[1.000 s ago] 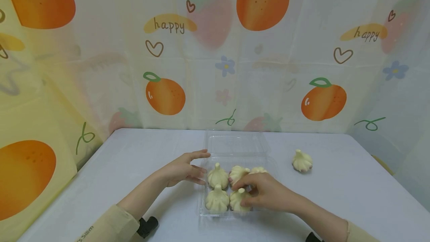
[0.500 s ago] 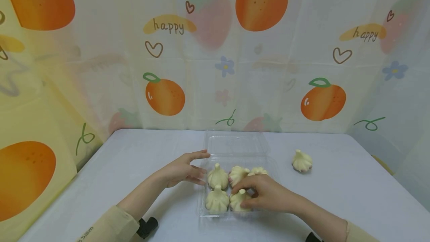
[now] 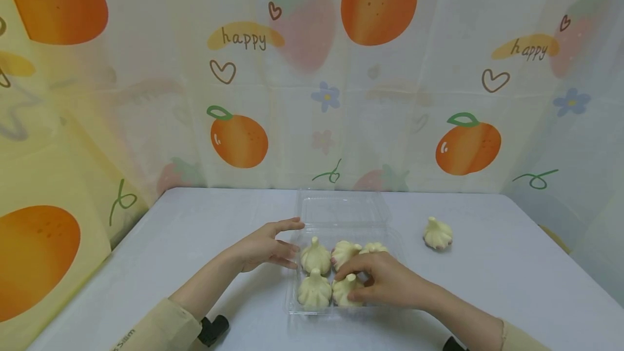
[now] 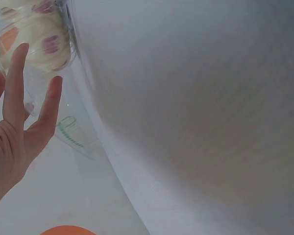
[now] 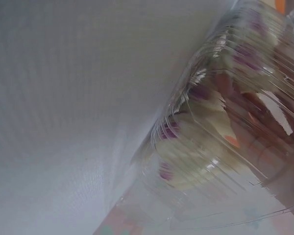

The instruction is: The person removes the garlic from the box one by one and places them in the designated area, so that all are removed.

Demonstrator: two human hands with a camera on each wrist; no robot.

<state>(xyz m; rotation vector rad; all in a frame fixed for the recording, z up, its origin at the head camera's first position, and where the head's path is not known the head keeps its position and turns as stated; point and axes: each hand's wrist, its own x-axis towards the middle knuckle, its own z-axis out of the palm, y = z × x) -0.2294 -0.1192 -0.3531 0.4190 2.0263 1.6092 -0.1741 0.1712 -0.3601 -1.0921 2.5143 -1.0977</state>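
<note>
We were likely seating garlic (image 3: 343, 292), pinched by our right fingers (image 3: 352, 265), in the box (image 3: 312, 312) beside our spread left fingers (image 3: 287, 225); release seemed called for next.

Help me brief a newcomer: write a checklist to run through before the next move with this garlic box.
1. Lid open: ok, folded back behind the box.
2. Left hand in place: ok, at the box's left side; how firmly it presses, cannot tell.
3. Right hand free: not ok, finger and thumb pinch a front-row bulb.
4. Front right spot filled: cannot tell, the right hand covers it.
5. Every bulb boxed: not ok, a loose bulb sits on the table to the right.
</note>
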